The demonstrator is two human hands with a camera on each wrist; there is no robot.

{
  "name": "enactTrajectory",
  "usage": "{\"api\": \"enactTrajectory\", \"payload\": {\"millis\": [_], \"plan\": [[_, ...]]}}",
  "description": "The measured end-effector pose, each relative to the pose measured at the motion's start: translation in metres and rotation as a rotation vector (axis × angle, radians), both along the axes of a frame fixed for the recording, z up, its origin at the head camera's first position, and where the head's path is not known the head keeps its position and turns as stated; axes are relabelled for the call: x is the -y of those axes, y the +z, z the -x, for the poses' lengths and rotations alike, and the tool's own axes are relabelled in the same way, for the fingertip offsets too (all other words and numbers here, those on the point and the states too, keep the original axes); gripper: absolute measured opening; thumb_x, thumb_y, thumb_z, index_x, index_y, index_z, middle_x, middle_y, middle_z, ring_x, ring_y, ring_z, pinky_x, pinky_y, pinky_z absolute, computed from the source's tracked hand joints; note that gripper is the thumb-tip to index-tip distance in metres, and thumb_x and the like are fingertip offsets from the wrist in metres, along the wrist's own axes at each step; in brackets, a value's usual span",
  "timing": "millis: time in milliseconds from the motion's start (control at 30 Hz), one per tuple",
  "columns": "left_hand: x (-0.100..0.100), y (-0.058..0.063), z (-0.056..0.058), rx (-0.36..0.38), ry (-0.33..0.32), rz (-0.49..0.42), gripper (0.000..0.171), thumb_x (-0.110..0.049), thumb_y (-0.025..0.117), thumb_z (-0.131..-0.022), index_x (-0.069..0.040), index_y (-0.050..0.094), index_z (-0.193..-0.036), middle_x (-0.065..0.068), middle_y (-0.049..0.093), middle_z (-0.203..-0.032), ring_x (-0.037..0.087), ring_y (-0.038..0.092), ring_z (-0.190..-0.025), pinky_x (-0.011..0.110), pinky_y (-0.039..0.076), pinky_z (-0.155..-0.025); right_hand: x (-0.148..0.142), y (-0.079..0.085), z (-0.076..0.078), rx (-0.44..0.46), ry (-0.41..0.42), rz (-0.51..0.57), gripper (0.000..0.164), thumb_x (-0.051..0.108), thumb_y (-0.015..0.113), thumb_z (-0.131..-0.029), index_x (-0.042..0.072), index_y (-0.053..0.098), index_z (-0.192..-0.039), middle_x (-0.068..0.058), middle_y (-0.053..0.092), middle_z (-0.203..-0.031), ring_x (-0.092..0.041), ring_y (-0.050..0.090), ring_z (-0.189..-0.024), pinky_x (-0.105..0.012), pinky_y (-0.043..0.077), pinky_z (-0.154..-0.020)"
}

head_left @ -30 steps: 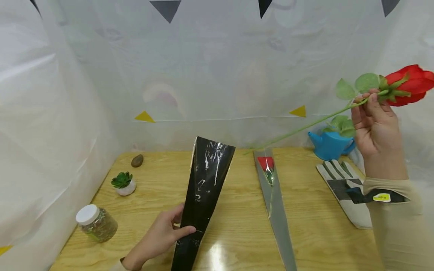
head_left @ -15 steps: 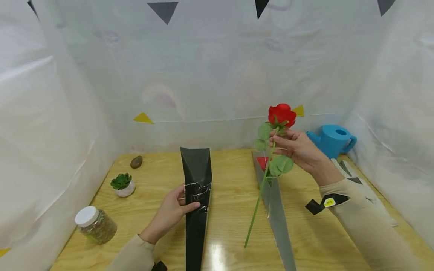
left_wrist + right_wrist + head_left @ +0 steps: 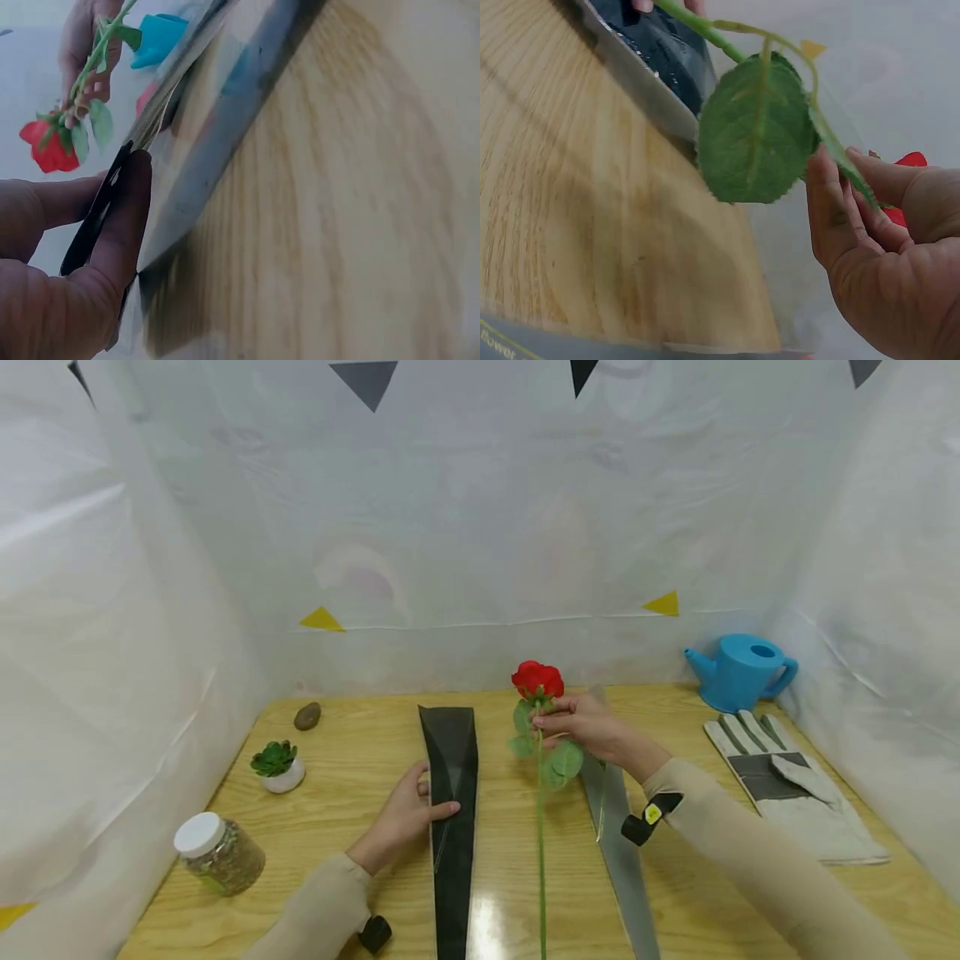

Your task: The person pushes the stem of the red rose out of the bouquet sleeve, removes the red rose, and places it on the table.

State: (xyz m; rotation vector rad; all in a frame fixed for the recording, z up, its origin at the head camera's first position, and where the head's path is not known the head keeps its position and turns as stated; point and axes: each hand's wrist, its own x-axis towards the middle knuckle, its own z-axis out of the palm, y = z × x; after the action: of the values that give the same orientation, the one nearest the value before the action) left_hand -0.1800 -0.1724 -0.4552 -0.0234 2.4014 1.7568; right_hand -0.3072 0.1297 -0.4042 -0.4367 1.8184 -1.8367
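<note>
Left hand (image 3: 405,814): fingers and thumb grip side edge of black sleeve (image 3: 456,852); wide end beyond fingers, narrow end nearside. Right hand (image 3: 588,728): fingers pinch red rose (image 3: 537,680) just below bloom; stem (image 3: 542,843) extends nearside of fingertips. Bare strip of table (image 3: 506,852) shows between left thumb and stem. Grey sleeve (image 3: 628,885) nearside of right fingers. Glove (image 3: 795,793), blue watering can (image 3: 738,672) well right of right fingers.
</note>
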Motion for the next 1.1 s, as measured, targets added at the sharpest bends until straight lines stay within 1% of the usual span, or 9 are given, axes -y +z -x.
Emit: {"api": "enactTrajectory", "payload": {"millis": [167, 300, 400, 500, 600, 700, 833, 967, 1100], "plan": [[0.002, -0.007, 0.006, -0.014, 0.036, 0.005, 0.087, -0.009, 0.079, -0.085, 0.001, 0.024, -0.151, 0.029, 0.053, -0.131, 0.038, 0.055, -0.117, 0.052, 0.047, -0.092, 0.014, -0.015, 0.006, -0.029, 0.003, -0.06, 0.031, 0.001, 0.063, -0.096, -0.018, 0.058, -0.12, -0.028, 0.062, -0.114, -0.024, 0.068, -0.082, -0.038, 0.057, -0.076], [0.006, -0.012, 0.011, -0.006, 0.052, -0.032, 0.088, -0.002, 0.077, -0.085, -0.001, 0.019, -0.152, 0.024, 0.06, -0.123, 0.028, 0.064, -0.102, 0.045, 0.05, -0.088, 0.024, -0.02, 0.006, 0.006, -0.02, -0.069, 0.03, -0.002, 0.063, -0.095, -0.019, 0.058, -0.119, -0.024, 0.062, -0.11, -0.022, 0.069, -0.075, -0.035, 0.057, -0.071], [0.01, -0.011, 0.013, -0.006, 0.068, -0.008, 0.091, -0.002, 0.077, -0.086, -0.003, 0.016, -0.153, 0.022, 0.062, -0.117, 0.026, 0.063, -0.098, 0.044, 0.049, -0.088, 0.029, -0.022, 0.006, 0.046, -0.028, -0.075, 0.032, -0.002, 0.062, -0.096, -0.02, 0.056, -0.121, -0.022, 0.061, -0.11, -0.02, 0.069, -0.075, -0.032, 0.057, -0.069], [0.012, -0.01, 0.013, -0.015, 0.089, 0.026, 0.092, -0.003, 0.078, -0.085, -0.006, 0.017, -0.152, 0.019, 0.061, -0.105, 0.025, 0.059, -0.088, 0.04, 0.046, -0.08, 0.033, -0.025, 0.008, 0.066, -0.029, -0.096, 0.034, -0.001, 0.061, -0.096, -0.02, 0.054, -0.124, -0.025, 0.058, -0.116, -0.02, 0.069, -0.079, -0.031, 0.057, -0.07], [0.013, -0.01, 0.013, -0.031, 0.084, 0.021, 0.084, -0.001, 0.078, -0.084, -0.009, 0.024, -0.147, 0.016, 0.058, -0.094, 0.022, 0.056, -0.073, 0.035, 0.044, -0.07, 0.035, -0.027, 0.01, 0.065, -0.036, -0.132, 0.035, 0.001, 0.061, -0.097, -0.019, 0.055, -0.124, -0.027, 0.056, -0.12, -0.02, 0.069, -0.08, -0.031, 0.057, -0.071], [0.013, -0.009, 0.011, -0.054, 0.066, 0.042, 0.064, -0.001, 0.077, -0.085, -0.006, 0.042, -0.137, 0.014, 0.054, -0.094, 0.021, 0.052, -0.071, 0.033, 0.042, -0.064, 0.036, -0.03, 0.012, 0.056, -0.053, -0.163, 0.033, 0.004, 0.062, -0.097, -0.018, 0.057, -0.122, -0.025, 0.06, -0.113, -0.02, 0.069, -0.076, -0.03, 0.057, -0.068], [0.011, -0.005, 0.007, -0.065, 0.047, 0.156, 0.039, -0.008, 0.076, -0.087, 0.0, 0.062, -0.122, 0.012, 0.049, -0.092, 0.021, 0.043, -0.074, 0.034, 0.036, -0.062, 0.037, -0.036, 0.015, -0.004, -0.072, -0.238, 0.022, 0.006, 0.066, -0.094, -0.015, 0.064, -0.103, -0.017, 0.066, -0.093, -0.016, 0.066, -0.068, -0.026, 0.055, -0.061], [0.011, 0.001, 0.003, -0.077, 0.007, 0.315, 0.04, -0.014, 0.075, -0.09, 0.003, 0.063, -0.124, 0.011, 0.053, -0.092, 0.022, 0.047, -0.076, 0.036, 0.041, -0.064, 0.038, -0.038, 0.014, -0.074, -0.083, -0.323, 0.02, 0.006, 0.069, -0.091, -0.008, 0.064, -0.078, -0.011, 0.067, -0.074, -0.013, 0.062, -0.06, -0.024, 0.051, -0.056], [0.012, 0.007, -0.003, -0.163, -0.059, 0.487, 0.043, -0.017, 0.075, -0.089, 0.004, 0.062, -0.124, 0.015, 0.056, -0.1, 0.023, 0.05, -0.079, 0.041, 0.046, -0.07, 0.039, -0.037, 0.011, -0.066, -0.103, -0.358, 0.028, 0.004, 0.069, -0.09, 0.0, 0.056, -0.066, -0.011, 0.063, -0.065, -0.016, 0.065, -0.057, -0.026, 0.052, -0.055]]}}
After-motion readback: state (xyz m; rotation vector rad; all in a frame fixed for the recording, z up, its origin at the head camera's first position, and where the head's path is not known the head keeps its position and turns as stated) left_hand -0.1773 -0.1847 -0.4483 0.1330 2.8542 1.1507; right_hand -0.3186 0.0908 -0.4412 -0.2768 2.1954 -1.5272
